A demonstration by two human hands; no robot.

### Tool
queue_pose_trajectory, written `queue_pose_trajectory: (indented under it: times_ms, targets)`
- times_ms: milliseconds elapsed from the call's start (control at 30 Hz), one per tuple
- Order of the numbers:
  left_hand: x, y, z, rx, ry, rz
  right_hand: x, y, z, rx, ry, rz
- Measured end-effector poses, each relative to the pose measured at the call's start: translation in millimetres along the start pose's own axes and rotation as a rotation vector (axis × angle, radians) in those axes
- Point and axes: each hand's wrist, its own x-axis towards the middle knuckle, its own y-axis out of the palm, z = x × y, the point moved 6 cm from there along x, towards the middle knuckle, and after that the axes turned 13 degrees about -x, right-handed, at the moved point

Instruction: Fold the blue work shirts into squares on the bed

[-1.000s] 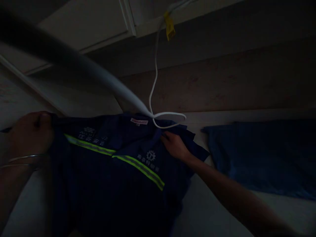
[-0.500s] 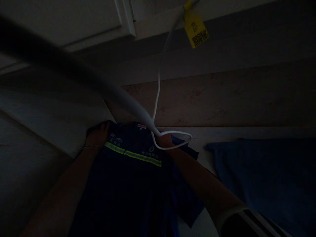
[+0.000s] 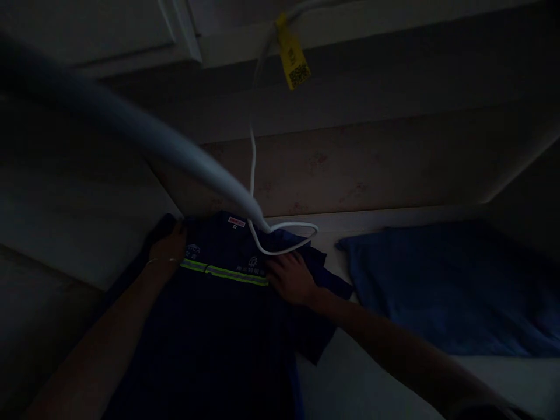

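Observation:
A dark blue short-sleeved work shirt (image 3: 205, 326) lies spread on a pale surface. It has a yellow-green reflective stripe, white printing on the chest and a small label at the collar. On its left shoulder part rests my left hand (image 3: 168, 248), fingers flat against the cloth, a thin bracelet at the wrist. My right hand (image 3: 291, 277) lies on the other side of the chest near the end of the stripe, palm down with fingers apart. The scene is very dark, so folds beneath the hands are hard to make out.
A white cable (image 3: 254, 151) with a loop hangs above the collar, close to the camera. It carries a yellow tag (image 3: 294, 61) with a printed code. To the right lies a folded blue cloth (image 3: 437, 286). A patterned wall panel (image 3: 332, 175) and a pale side wall (image 3: 87, 192) enclose the surface.
My right hand has come down from the collar side onto the chest, its fingers now showing. The left hand stays at the shoulder. The view has shifted, showing more of the blue cloth.

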Motion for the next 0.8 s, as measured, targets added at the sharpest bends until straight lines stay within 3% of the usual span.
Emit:
queue_pose_trajectory:
  times_ms: [100,200,333,467,533,600,700,800]
  targets:
    - [-36,16.3,-35,0.024,0.082,0.045,-50,25,10,0.015,-0.125,0.105]
    - [-78,51.3,-66,-0.026,0.2,0.103,-65,41,-3,0.014,-0.182,0.139]
    - [-123,105.4,-64,-0.023,0.067,0.255,-55,48,-32,-0.035,-0.239,0.154]
    - [-154,125.7,-62,-0.02,0.039,0.24,-59,34,-48,-0.081,-0.182,0.147]
    - [-173,124.9,-76,-0.092,0.089,0.195,-73,17,-51,-0.056,-0.16,0.12]
    - [-201,121.5,-106,-0.241,0.176,0.185,-93,-4,-63,-0.005,-0.09,0.075]
    - [-249,113.4,-169,-0.546,0.273,0.25,-133,-32,-118,0.088,0.171,0.037]
    - [-280,106.4,-238,-0.855,0.251,0.375,-189,-51,-220,0.18,0.649,0.078]
